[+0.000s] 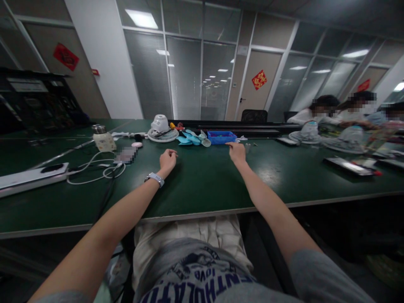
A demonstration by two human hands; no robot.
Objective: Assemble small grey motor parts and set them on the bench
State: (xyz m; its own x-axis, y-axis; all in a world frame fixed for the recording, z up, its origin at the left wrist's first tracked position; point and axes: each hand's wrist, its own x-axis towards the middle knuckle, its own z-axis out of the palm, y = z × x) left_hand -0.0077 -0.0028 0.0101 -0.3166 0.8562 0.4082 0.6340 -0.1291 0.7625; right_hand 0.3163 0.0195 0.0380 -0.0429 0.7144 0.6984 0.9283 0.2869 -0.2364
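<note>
Over the green table (pixel 202 181), my left hand (pixel 168 160) holds nothing that I can see; its fingers are loosely bent and slightly apart. My right hand (pixel 236 152) is at the front right corner of a blue plastic basket (pixel 217 138), thumb and index finger close together. Whether they grip the basket's edge or a small part is too small to tell. Light blue fan blades (pixel 191 138) lie left of the basket. Behind my left hand is a white fan housing (pixel 160 124) on its round grille (pixel 164 135). Small cylindrical pieces (pixel 248 146) stand right of my right hand.
A patterned bottle (pixel 104 139), a phone (pixel 125 155) with white cables (pixel 91 181) and a white power bank-like box (pixel 34 176) occupy the left side. Further right are more fan housings (pixel 307 131), a tablet-like device (pixel 349 166) and several people. Dark bars (pixel 240 127) run along the back.
</note>
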